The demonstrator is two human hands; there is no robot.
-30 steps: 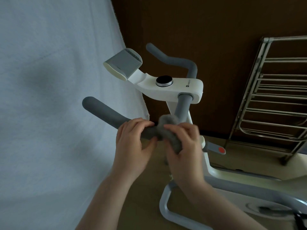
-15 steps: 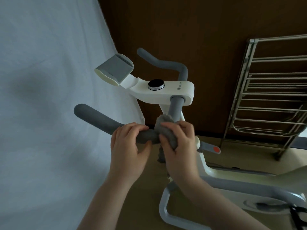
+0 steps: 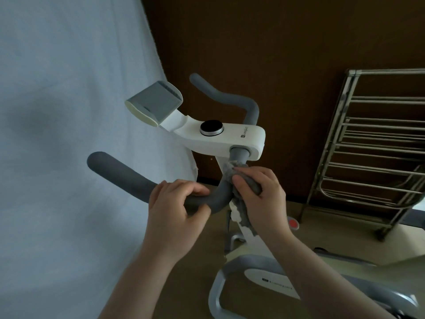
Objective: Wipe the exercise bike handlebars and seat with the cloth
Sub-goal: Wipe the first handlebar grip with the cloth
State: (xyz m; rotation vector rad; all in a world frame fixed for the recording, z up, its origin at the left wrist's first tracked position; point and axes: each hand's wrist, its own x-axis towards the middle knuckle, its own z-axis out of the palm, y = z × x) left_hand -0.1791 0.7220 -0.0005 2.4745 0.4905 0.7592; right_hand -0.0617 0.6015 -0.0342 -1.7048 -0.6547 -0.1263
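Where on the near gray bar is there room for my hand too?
The near handlebar is bare from its rounded tip to the left hand. The far handlebar is bare too. It is crowded at the bend below the white console, where the right hand presses the cloth.

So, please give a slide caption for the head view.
Left hand grips the near handlebar while right hand wipes its bend with a grey cloth.

Crumpled grey cloth [image 3: 247, 180] against grey handlebar [image 3: 128, 178] bend
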